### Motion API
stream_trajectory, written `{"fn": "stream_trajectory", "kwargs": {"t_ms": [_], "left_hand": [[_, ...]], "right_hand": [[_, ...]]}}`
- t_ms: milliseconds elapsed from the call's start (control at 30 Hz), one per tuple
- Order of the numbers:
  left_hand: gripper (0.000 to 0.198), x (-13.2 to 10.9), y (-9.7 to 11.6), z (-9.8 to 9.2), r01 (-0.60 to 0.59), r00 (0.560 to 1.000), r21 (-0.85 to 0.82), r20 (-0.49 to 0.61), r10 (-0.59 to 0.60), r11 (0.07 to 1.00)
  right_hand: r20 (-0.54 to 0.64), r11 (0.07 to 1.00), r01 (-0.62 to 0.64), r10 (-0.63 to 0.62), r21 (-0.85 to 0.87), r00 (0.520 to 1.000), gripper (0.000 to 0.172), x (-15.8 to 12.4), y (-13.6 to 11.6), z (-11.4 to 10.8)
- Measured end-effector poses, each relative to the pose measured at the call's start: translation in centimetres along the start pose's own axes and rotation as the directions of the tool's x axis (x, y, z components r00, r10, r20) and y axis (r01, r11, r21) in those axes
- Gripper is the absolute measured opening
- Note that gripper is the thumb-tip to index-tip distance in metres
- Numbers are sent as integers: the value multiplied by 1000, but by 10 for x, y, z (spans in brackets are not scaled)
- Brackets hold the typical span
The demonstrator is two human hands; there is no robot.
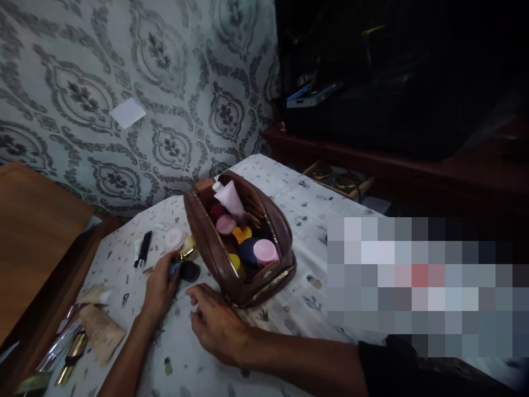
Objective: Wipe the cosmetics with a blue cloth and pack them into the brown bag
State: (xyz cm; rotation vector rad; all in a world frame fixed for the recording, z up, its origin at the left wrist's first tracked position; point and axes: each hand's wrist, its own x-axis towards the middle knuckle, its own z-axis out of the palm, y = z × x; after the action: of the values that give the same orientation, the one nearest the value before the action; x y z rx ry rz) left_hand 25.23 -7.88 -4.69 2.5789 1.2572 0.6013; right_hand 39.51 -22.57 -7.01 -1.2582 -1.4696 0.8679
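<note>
The brown leather bag gapes on white printed cloth, probably so it's easy to reach inside. The right hand, half curled, looks empty beside it. The left hand bends near a round black jar; I can't tell if it's gripping.

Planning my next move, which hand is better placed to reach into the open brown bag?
Probably your right hand: it's beside the brown bag, with nothing clearly visible in its grasp. Your left hand is farther off, at a small blue item.
</note>
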Motion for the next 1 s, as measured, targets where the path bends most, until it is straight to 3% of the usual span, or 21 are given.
{"fn": "stream_trajectory", "kwargs": {"t_ms": [133, 367, 467, 600, 767, 833, 1000], "left_hand": [[43, -4, -5, 4, 53, 995, -125, -75, -62, 991], [48, -10, -13, -10, 223, 965, -330, -60, -256, 917], [46, -23, -16, -27, 246, 967, -360, 24, -255, 900], [37, -44, -12, -45, 231, 969, -317, 161, -188, 920], [27, -51, 5, -47, 140, 966, -379, 254, -43, 915], [25, -51, 10, -47, 145, 963, -411, 267, -33, 900], [27, -54, 20, -47, 286, 955, -516, 218, -199, 808]], "right_hand": [[25, 998, -55, 55, 23, 998, 50, -1, -1, -2], [-28, 996, -61, 64, 71, 998, 52, -5, -1, -1], [-13, 987, -77, 80, 138, 997, 50, -4, -1, -1], [98, 957, -140, 119, 255, 988, 53, -3, -3, -6], [15, 947, -51, 49, 316, 999, 20, -4, -7, -10], [-1, 956, -40, 43, 291, 999, 14, -3, -9, -11], [33, 976, 18, -25, 215, 999, 16, -2, -15, -17]]}}
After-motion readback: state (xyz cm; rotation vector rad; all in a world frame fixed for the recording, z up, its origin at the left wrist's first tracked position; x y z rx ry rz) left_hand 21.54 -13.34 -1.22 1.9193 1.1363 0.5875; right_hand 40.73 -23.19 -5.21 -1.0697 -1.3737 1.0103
